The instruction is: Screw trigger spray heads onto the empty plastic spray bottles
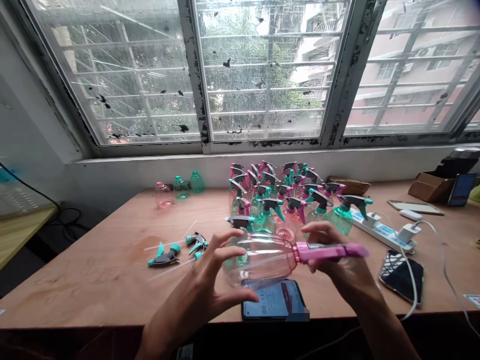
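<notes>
A clear pink spray bottle (258, 260) lies sideways between my hands, above the table's near edge. My left hand (210, 280) cups its body, fingers spread around the plastic. My right hand (337, 265) grips the pink trigger head (326, 251) fitted on the bottle's neck. A thin dip tube shows inside the bottle. Behind stands a cluster of several finished pink and green spray bottles (285, 200).
Loose teal trigger heads with tubes (176, 250) lie at the left. Three headless bottles (180, 187) stand by the wall. A phone (272, 300) lies under the bottle, another phone (401, 275) charges at right beside a power strip (382, 230). Boxes (431, 186) sit far right.
</notes>
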Demonstrator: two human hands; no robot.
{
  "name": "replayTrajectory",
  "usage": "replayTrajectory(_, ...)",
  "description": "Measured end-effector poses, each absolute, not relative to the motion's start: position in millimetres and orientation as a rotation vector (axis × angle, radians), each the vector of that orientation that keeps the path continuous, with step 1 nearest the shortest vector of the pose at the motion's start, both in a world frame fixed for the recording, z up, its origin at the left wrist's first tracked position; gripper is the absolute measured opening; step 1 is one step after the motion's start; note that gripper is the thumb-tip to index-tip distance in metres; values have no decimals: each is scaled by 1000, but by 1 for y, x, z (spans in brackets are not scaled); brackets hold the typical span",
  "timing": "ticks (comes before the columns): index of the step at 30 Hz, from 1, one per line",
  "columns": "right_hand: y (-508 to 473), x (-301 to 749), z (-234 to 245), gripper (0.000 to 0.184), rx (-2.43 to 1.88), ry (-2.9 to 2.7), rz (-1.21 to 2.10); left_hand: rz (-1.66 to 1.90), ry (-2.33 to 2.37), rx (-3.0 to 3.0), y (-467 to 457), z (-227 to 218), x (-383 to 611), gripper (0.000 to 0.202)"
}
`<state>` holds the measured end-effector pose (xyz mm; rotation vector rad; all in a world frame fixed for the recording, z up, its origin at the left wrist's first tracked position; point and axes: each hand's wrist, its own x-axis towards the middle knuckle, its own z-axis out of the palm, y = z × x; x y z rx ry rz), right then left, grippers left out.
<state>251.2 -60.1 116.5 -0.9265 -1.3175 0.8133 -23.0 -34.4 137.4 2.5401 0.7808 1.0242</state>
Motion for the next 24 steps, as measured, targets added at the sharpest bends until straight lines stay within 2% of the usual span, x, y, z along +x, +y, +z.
replayTrajectory(4,-59,255,114,19,-957,-1366,551,799,932,2577,-28,129,-8,68)
replayTrajectory(9,-39,252,101,17,-1058,-1462,264,598,1030,2566,-26,129,-3,39)
replayTrajectory(15,-10,241,74,23,-1152,-1442,280,326,1147,2479,-20,133,-26,26)
replayTrajectory(24,6,235,54,30,-1239,-1414,313,322,1130,2514,3,125,-33,24)
